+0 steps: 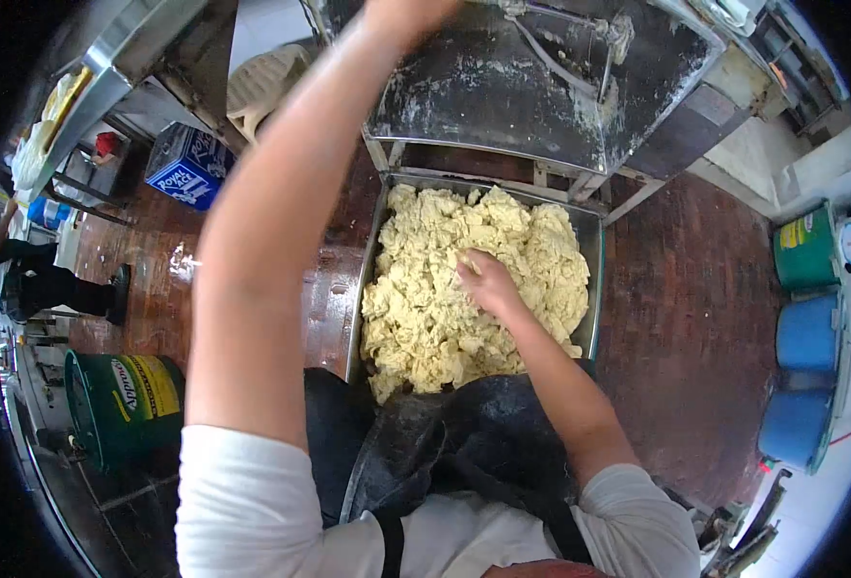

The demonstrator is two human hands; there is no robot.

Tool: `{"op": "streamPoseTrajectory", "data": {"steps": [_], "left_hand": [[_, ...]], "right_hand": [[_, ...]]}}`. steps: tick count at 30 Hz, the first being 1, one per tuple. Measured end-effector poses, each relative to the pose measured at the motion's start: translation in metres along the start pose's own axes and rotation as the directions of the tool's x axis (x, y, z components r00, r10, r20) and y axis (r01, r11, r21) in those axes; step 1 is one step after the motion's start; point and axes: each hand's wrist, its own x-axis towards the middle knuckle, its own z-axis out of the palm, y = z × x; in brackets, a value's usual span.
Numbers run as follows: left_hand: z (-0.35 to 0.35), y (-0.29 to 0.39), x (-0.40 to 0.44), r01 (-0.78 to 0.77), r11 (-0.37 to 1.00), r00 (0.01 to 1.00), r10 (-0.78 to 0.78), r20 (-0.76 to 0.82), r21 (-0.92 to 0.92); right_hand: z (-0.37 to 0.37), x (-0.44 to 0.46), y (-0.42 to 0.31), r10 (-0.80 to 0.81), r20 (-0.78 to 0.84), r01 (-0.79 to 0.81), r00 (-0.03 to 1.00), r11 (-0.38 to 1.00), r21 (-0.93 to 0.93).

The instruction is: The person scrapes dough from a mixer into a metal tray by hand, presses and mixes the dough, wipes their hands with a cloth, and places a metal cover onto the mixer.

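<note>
Right grip [489, 282] curls over lumpy, pale-yellow dough [424, 289]; whether clenched, I cannot tell.

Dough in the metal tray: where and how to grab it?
Probably a raised lump of the dough near the right hand, scooped from above. The craggy, uneven surface offers edges to close on, while the walls of the metal tray hem in the sides.

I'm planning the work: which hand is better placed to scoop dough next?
The right hand, probably: it is down at the dough, while the left arm stretches past the tray and out of the picture's top edge.
</note>
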Motion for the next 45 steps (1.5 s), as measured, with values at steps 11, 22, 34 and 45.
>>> {"op": "streamPoseTrajectory", "data": {"steps": [11,22,34,45], "left_hand": [[0.032,0.133,-0.443,0.603,0.798,0.655,-0.495,0.57,0.0],[-0.061,-0.026,-0.126,0.612,0.752,0.666,-0.656,-0.354,-0.244],[-0.076,-0.2,0.015,0.468,0.283,0.31,-0.94,-0.144,-0.837],[-0.043,-0.058,-0.018,0.462,0.88,0.801,-0.469,-0.372,-0.113]], "right_hand": [[-0.019,-0.055,-0.015,-0.048,0.069,-0.075,0.996,-0.132,0.988],[-0.339,0.059,-0.14,-0.728,-0.676,0.124,-0.109,0.665,-0.736],[-0.323,0.099,-0.119,-0.697,-0.706,-0.02,-0.125,0.713,-0.701],[-0.342,0.1,-0.118,-0.748,-0.66,-0.058,-0.075,0.664,-0.746]]}}
